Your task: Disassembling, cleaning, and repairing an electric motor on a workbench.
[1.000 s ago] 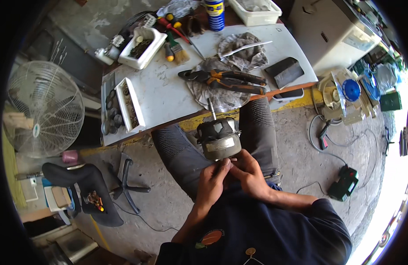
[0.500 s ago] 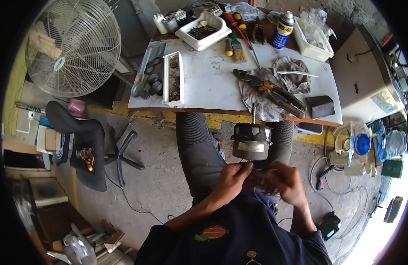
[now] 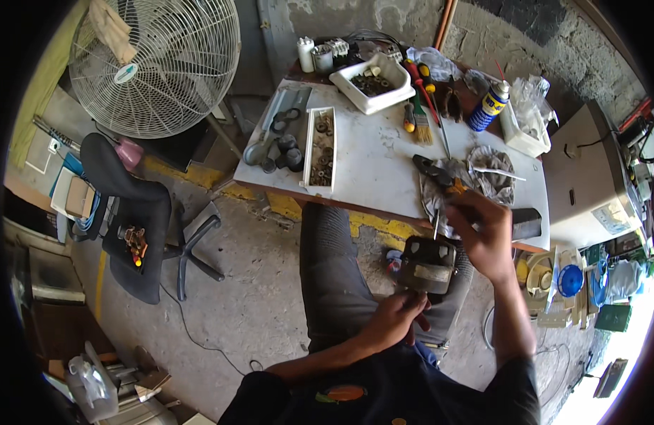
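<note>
nearby, half-hidden pliers, brush, spray can

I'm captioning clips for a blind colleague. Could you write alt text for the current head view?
Left hand at the near end of a dark cylindrical motor, right hand over pliers on a white-topped table; a large wire-caged fan stands to the left.
</note>
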Motion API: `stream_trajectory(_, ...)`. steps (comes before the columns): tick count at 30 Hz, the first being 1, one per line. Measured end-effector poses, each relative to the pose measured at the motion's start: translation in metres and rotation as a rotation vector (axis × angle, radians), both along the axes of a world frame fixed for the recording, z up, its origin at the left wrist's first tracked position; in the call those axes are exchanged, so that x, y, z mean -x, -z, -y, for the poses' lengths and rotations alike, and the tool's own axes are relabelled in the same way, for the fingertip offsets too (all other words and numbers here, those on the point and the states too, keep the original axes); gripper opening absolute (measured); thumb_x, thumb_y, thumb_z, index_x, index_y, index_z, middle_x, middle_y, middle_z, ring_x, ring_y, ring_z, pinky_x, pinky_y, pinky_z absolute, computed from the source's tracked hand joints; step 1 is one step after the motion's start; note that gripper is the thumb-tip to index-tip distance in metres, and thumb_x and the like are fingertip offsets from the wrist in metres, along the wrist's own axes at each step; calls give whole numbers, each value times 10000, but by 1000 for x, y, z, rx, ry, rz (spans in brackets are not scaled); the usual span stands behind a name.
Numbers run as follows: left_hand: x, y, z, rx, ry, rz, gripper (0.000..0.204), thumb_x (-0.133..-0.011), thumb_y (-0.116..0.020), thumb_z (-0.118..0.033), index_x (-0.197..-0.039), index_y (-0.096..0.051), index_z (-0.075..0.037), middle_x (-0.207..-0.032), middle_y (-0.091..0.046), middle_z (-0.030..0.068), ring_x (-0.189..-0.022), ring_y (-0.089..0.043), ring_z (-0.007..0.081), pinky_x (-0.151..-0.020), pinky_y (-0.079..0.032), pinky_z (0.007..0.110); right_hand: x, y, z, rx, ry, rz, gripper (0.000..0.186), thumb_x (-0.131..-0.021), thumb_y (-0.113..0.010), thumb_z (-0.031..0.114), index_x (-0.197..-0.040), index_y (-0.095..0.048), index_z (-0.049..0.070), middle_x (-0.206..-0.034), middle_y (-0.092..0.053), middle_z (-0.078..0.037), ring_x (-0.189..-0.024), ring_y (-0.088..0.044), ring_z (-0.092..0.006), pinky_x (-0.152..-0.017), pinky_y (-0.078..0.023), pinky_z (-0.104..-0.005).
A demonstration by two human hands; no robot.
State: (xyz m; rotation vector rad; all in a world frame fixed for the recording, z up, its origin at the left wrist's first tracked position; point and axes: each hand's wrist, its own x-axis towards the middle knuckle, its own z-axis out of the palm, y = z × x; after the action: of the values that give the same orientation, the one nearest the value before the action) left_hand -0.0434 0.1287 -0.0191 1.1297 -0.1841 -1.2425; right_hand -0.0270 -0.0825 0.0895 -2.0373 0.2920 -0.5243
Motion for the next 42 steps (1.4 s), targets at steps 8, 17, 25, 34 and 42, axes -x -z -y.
stream_trajectory(8, -8, -13, -1, -55, 127, 23, 333, -1157, -506, -298, -1140, -619, 15, -818, -740, 134, -414, -526, 130, -411, -394, 229, -189, 5, -23, 692, -274, 128, 137, -853, -706, 96, -892, -781, -12, -884, -752, -145, -683, -692, -355, -660, -560, -421)
stream_trajectory(17, -13, -13, -14, -13, 158, 45, 356, -1157, -495, -315, -1131, -619, 17, -820, -738, 139, -428, -529, 132, -422, -407, 235, -266, 31, -83, 984, -187, -325, 132, -850, -675, 90, -819, -776, 11, -888, -764, -190, -717, -728, -332, -647, -589, -443)
stream_trajectory(25, -21, -29, -11, -74, 137, -22, 335, -1149, -508, -296, -1103, -634, 10, -781, -723, 117, -466, -505, 107, -443, -383, 220, -277, 54, -89, 980, -89, -390, 83, -848, -747, 112, -856, -824, 82, -915, -788, -148, -775, -731, -281, -696, -592, -403)
stream_trajectory(34, -21, -35, -6, -130, 95, -23, 349, -1152, -484, -309, -1096, -634, 1, -738, -699, 91, -466, -462, 95, -459, -352, 217, -273, 46, -83, 913, 63, -148, 148, -838, -746, 104, -962, -816, 62, -882, -788, -117, -759, -717, -297, -661, -566, -430)
stream_trajectory(42, -18, -39, -9, -164, 42, 67, 367, -1155, -475, -321, -1071, -641, -5, -655, -651, 89, -412, -418, 113, -433, -315, 224, -85, -37, 8, 223, -137, 177, 188, -812, -710, -117, -955, -650, -10, -835, -752, -110, -702, -705, -242, -669, -572, -389)
